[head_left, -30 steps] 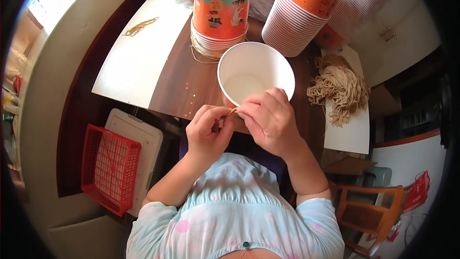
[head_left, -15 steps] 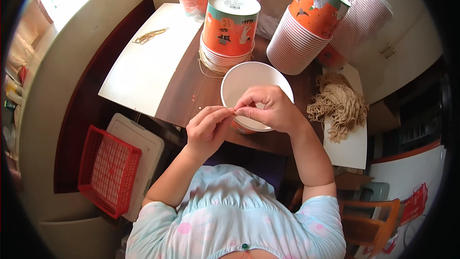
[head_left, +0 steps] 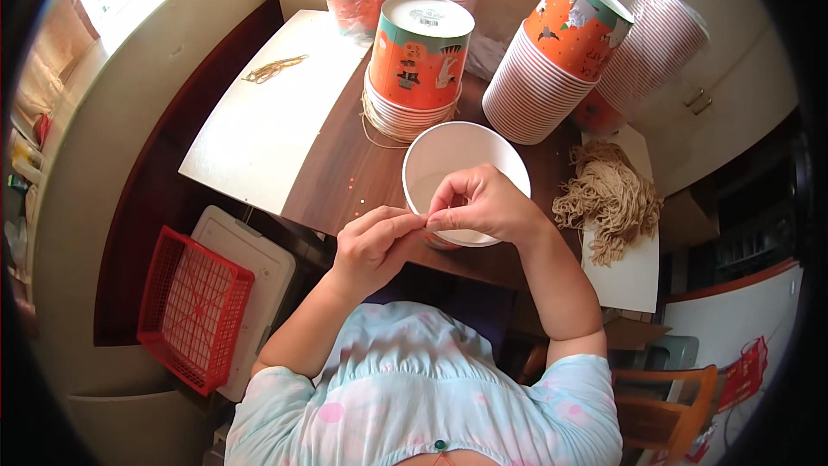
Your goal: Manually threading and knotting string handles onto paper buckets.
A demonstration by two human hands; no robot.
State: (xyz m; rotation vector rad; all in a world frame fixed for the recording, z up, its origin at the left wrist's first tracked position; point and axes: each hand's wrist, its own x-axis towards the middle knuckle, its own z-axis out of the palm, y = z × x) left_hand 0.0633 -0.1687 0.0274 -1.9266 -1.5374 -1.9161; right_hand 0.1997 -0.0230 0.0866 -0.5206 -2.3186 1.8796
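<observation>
Two hands meet at the near rim of the white paper bowl (head_left: 466, 179), which stands by the desk's (head_left: 345, 181) near edge. I see my left hand (head_left: 373, 246) and right hand (head_left: 483, 204) pinched narrow, fingertips touching; whatever they grip is too small to tell. Behind the bowl stand stacks of orange cups (head_left: 418, 65). A heap of tan strings (head_left: 608, 197) lies toward the right edge.

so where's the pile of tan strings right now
In the head view the pile of tan strings lies on the table's right side, just right of the open white cup, below the leaning cup stacks.
</observation>
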